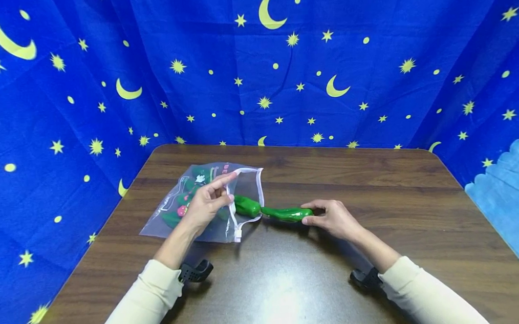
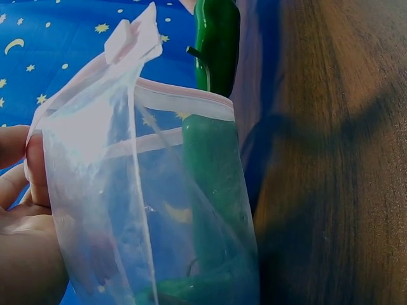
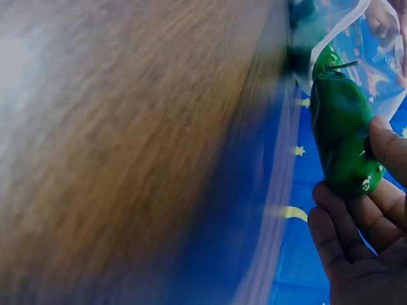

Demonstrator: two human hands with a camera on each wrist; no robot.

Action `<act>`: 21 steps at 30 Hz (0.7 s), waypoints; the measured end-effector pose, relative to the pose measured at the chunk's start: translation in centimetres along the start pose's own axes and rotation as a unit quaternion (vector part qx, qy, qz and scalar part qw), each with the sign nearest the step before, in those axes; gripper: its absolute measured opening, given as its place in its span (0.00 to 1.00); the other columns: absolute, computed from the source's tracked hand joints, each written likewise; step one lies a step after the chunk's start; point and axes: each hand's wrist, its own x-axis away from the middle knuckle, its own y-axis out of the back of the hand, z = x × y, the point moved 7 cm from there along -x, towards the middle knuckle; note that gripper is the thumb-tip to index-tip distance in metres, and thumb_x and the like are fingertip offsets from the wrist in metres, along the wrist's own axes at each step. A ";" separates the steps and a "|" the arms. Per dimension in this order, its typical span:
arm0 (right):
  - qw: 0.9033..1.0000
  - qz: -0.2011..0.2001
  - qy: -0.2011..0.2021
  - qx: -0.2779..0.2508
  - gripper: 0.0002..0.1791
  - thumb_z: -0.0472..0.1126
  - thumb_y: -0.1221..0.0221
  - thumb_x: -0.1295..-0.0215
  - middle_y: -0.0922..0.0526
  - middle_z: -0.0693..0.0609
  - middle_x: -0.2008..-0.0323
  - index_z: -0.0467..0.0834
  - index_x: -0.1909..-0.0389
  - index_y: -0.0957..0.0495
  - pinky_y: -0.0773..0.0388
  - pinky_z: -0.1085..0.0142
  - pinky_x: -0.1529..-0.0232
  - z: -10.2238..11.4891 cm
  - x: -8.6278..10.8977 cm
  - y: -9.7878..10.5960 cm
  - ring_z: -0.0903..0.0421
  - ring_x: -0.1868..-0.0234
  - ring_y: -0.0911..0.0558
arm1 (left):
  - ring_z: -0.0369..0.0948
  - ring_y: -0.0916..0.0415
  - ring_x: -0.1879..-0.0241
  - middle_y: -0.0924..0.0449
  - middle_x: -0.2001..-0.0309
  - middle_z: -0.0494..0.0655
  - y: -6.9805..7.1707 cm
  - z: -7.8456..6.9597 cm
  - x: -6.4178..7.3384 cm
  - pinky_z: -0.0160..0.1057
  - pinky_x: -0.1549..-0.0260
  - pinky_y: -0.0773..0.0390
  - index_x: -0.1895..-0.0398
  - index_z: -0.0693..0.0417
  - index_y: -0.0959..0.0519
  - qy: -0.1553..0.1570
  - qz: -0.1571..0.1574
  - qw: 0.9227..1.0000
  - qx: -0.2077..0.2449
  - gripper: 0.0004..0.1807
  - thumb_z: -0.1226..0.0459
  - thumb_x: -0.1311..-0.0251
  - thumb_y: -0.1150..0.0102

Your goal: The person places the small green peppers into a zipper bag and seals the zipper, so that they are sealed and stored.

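**Two green peppers at the mouth of a clear bag**

A clear zip bag (image 1: 200,204) lies flat on the brown wooden bench (image 1: 375,185), toward its far left corner, with its open mouth facing the middle of the bench. The left hand (image 1: 206,204) rests on top of the bag and pinches the upper lip of the mouth between thumb and fingers, lifting it so the opening gapes; the forefinger points out along the white zip strip. In the left wrist view the lip stands up as a translucent flap beside the thumb.

One green pepper (image 1: 247,206) sits in the mouth, partly inside the bag and partly showing past the rim. A second green pepper (image 1: 287,214) lies on the bench just outside the mouth, its stem end touching or nearly touching the first one. The right hand (image 1: 333,219) grips this outer pepper at its far end, thumb above and fingers curled beneath, as the right wrist view shows. More green items and a printed pattern show through the plastic deeper in the bag.

Both forearms wear cream sleeves. A blue cloth (image 1: 255,74) with yellow moons and stars hangs behind the bench's far edge and sides.
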 end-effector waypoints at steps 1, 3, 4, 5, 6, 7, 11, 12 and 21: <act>1.000 0.000 -0.001 -0.001 0.22 0.49 0.33 0.47 0.15 0.47 0.60 0.46 0.51 0.19 0.22 0.72 0.68 0.1 -0.1 -0.1 0.59 0.66 0.18 | 0.31 0.37 0.67 0.35 0.39 0.57 0.0 0.0 0.0 0.24 0.70 0.32 0.35 0.62 0.33 0.000 0.001 1.000 0.001 0.31 0.78 0.46 0.47; 1.000 0.001 -0.002 -0.001 0.22 0.49 0.33 0.47 0.15 0.48 0.60 0.46 0.51 0.19 0.22 0.72 0.68 0.2 -0.2 -0.3 0.60 0.66 0.18 | 0.31 0.37 0.67 0.35 0.39 0.57 0.0 0.0 0.0 0.24 0.70 0.32 0.35 0.62 0.34 0.002 0.002 1.000 0.003 0.31 0.78 0.46 0.47; 1.000 0.001 -0.004 -0.001 0.22 0.49 0.33 0.47 0.15 0.48 0.60 0.47 0.51 0.19 0.22 0.72 0.67 0.3 -0.3 -0.4 0.59 0.66 0.19 | 0.31 0.37 0.67 0.35 0.38 0.56 -0.1 0.0 0.0 0.24 0.70 0.32 0.35 0.62 0.34 0.003 0.003 1.000 0.005 0.31 0.78 0.46 0.47; 1.000 0.003 -0.004 0.000 0.21 0.49 0.33 0.47 0.15 0.48 0.60 0.47 0.51 0.19 0.22 0.72 0.67 0.3 -0.4 -0.5 0.59 0.66 0.19 | 0.31 0.37 0.67 0.35 0.38 0.56 -0.1 -0.1 0.1 0.24 0.70 0.33 0.35 0.62 0.34 0.003 0.003 1.000 0.006 0.31 0.78 0.46 0.47; 1.000 0.002 -0.003 0.002 0.21 0.49 0.33 0.47 0.15 0.49 0.60 0.47 0.51 0.19 0.22 0.72 0.67 0.4 -0.5 -0.7 0.59 0.66 0.19 | 0.31 0.37 0.67 0.35 0.39 0.56 -0.1 -0.1 0.1 0.24 0.71 0.33 0.35 0.62 0.34 0.004 0.003 1.000 0.007 0.31 0.78 0.46 0.47; 1.000 0.003 -0.002 0.004 0.21 0.49 0.33 0.47 0.15 0.49 0.60 0.47 0.51 0.19 0.22 0.72 0.67 0.5 -0.6 -0.8 0.60 0.66 0.19 | 0.31 0.37 0.68 0.35 0.39 0.56 -0.1 -0.1 0.1 0.24 0.71 0.33 0.35 0.62 0.34 0.005 0.003 1.000 0.008 0.31 0.78 0.45 0.48; 1.000 -0.002 0.011 0.010 0.22 0.49 0.33 0.47 0.15 0.49 0.61 0.46 0.51 0.19 0.23 0.72 0.67 1.1 -1.1 -1.4 0.60 0.67 0.19 | 0.32 0.37 0.68 0.34 0.43 0.53 -0.1 -0.1 0.1 0.24 0.71 0.33 0.35 0.62 0.33 0.008 0.002 1.000 0.011 0.31 0.78 0.46 0.47; 1.000 -0.004 0.015 0.011 0.22 0.49 0.33 0.47 0.15 0.48 0.61 0.46 0.52 0.19 0.23 0.72 0.67 1.3 -1.1 -1.5 0.60 0.67 0.19 | 0.32 0.37 0.69 0.33 0.45 0.53 -0.1 -0.1 0.1 0.24 0.71 0.33 0.35 0.62 0.33 0.009 0.001 1.000 0.010 0.31 0.78 0.46 0.47; 0.999 -0.024 0.029 0.033 0.21 0.48 0.32 0.48 0.14 0.51 0.62 0.46 0.53 0.18 0.23 0.70 0.66 2.7 -2.0 -2.4 0.61 0.67 0.20 | 0.31 0.37 0.69 0.35 0.46 0.54 -0.2 0.0 0.2 0.24 0.71 0.33 0.35 0.64 0.34 0.005 0.005 1.000 0.015 0.31 0.78 0.46 0.47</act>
